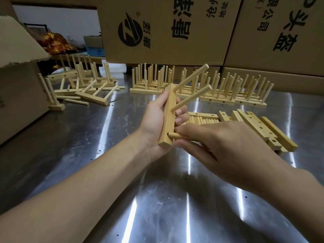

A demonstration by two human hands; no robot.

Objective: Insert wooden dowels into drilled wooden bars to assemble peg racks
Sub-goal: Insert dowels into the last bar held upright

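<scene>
Right hand [217, 146] pinches dowel [173, 135] at bar [168, 118]; left hand [156, 123] grips bar.

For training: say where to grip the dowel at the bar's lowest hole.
Pinch the dowel just behind its tip, from the right, in line with the hole: the drilled face of the bar looks right, and the left hand wraps its back.

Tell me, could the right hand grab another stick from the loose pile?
Probably yes, once free. The right hand pinches a dowel at the lowest hole of the bar, so its grip is busy. The loose dowels lie just beyond it on the table, nothing covering them.
</scene>
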